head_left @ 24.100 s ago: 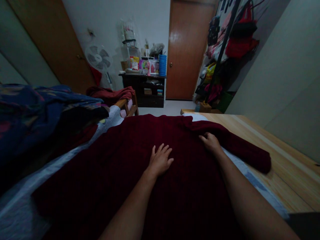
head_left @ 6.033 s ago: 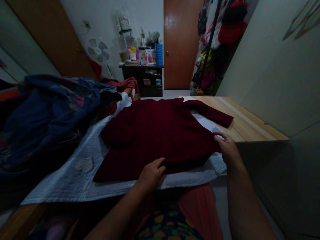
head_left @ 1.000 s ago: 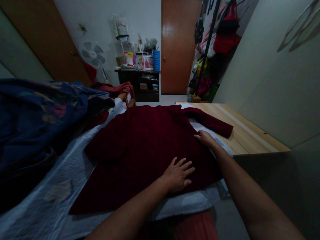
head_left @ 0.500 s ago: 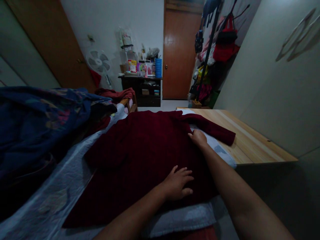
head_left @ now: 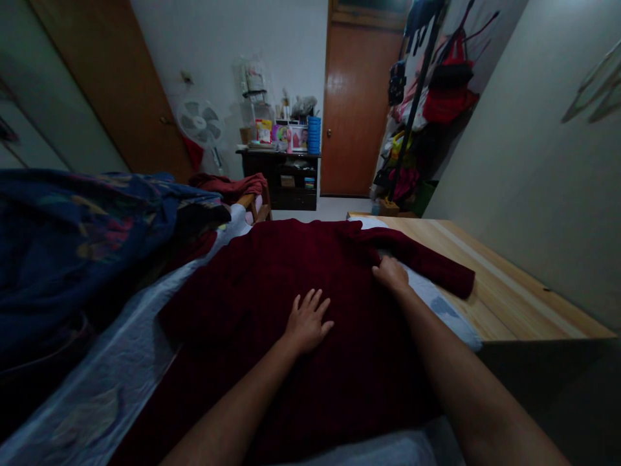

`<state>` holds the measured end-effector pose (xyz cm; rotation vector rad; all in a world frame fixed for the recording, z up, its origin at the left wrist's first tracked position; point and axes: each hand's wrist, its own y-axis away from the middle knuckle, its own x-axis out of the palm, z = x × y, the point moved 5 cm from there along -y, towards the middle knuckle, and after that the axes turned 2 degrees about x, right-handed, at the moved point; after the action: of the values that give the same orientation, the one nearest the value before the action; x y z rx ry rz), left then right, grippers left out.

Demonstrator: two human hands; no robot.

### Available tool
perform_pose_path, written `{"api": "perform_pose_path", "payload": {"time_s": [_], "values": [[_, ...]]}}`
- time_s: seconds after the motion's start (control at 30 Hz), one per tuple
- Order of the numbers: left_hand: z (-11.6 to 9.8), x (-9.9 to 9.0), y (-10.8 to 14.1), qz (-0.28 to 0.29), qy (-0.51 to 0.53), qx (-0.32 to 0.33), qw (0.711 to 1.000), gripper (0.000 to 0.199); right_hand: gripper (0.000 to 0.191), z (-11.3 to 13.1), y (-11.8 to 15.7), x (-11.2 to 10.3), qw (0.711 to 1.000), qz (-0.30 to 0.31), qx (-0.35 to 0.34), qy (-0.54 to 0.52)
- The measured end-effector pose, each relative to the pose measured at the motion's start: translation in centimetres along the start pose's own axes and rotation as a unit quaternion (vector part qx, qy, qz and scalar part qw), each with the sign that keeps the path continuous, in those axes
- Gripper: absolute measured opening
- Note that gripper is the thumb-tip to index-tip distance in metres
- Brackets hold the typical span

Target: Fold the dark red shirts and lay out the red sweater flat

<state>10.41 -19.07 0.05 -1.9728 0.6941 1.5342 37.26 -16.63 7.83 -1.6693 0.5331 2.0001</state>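
A dark red long-sleeved garment [head_left: 291, 272] lies spread over a surface covered with a pale cloth [head_left: 140, 349]. One sleeve [head_left: 427, 259] stretches out to the right, over a wooden board; the other side lies toward the left. My left hand [head_left: 308, 321] rests flat on the middle of the garment with its fingers spread. Up by the right edge, below the sleeve, my right hand [head_left: 392, 274] pinches the garment's edge between thumb and fingers.
Blue floral cloth [head_left: 87, 239] is heaped on the left. At the right the wooden board [head_left: 504, 285] runs along a pale cabinet [head_left: 524, 149]. Farther back stand a fan [head_left: 200, 122], a dark shelf [head_left: 255, 165] with small items, and a brown door [head_left: 352, 110]. Bags [head_left: 449, 97] hang near the door.
My left hand has slid up and to the left across the garment, from its lower right part to the middle. My right hand keeps its pinch on the edge. The view has shifted slightly.
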Motion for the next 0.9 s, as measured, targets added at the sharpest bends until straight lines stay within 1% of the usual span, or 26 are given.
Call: {"api": "perform_pose_path", "payload": {"time_s": [0.07, 0.13, 0.2, 0.3, 0.47, 0.53, 0.6, 0.63, 0.7, 0.73, 0.77, 0.8, 0.83, 0.9], "values": [[-0.2, 0.2, 0.2, -0.005, 0.0, 0.01, 1.0, 0.059, 0.051, 0.9, -0.9, 0.0, 1.0, -0.012, 0.004, -0.014], [-0.3, 0.3, 0.3, -0.006, 0.002, 0.017, 1.0, 0.059, 0.053, 1.5, -1.8, 0.2, 1.0, -0.014, 0.009, -0.025], [-0.2, 0.2, 0.4, -0.008, 0.005, 0.021, 1.0, 0.059, 0.047, 1.6, -2.7, 0.3, 1.0, -0.008, 0.011, -0.028], [-0.1, 0.2, 0.5, -0.009, 0.009, 0.021, 1.0, 0.059, 0.037, 1.1, -3.5, 0.5, 0.999, 0.002, 0.017, -0.029], [-0.1, 0.1, 0.8, -0.017, 0.022, 0.019, 0.999, 0.059, 0.037, 0.1, -3.9, 0.9, 0.999, 0.0, 0.028, -0.024], [-0.2, 0.0, 1.0, -0.026, 0.027, 0.021, 0.999, 0.058, 0.036, 0.2, -3.7, 1.0, 0.999, -0.001, 0.031, -0.022], [-0.2, -0.2, 1.0, -0.032, 0.03, 0.023, 0.999, 0.058, 0.036, 0.7, -3.1, 0.7, 0.999, -0.025, 0.03, -0.014], [-0.2, -0.2, 1.1, -0.034, 0.032, 0.023, 0.999, 0.057, 0.036, 1.3, -2.7, 0.3, 0.998, -0.053, 0.028, -0.006], [-0.2, -0.2, 1.1, -0.037, 0.035, 0.021, 0.998, 0.057, 0.038, 2.9, -1.5, -0.7, 0.991, -0.13, 0.014, 0.006], [-0.2, -0.1, 1.1, -0.041, 0.036, 0.016, 0.998, 0.058, 0.038, 4.0, -0.8, -1.1, 0.987, -0.163, -0.002, 0.004], [-0.1, -0.1, 1.1, -0.048, 0.036, 0.005, 0.998, 0.059, 0.039, 5.4, -0.2, -1.2, 0.983, -0.183, -0.031, -0.004], [0.0, -0.1, 1.1, -0.06, 0.034, -0.014, 0.998, 0.061, 0.04, 6.9, 0.4, -1.0, 0.98, -0.188, -0.065, -0.018], [0.3, -0.1, 1.1, -0.075, 0.03, -0.042, 0.996, 0.062, 0.04, 8.5, 0.9, -0.5, 0.978, -0.177, -0.104, -0.033], [0.8, -0.1, 1.2, -0.102, 0.021, -0.099, 0.99, 0.061, 0.039, 11.4, 1.5, 1.4, 0.978, -0.121, -0.16, -0.067]]}}
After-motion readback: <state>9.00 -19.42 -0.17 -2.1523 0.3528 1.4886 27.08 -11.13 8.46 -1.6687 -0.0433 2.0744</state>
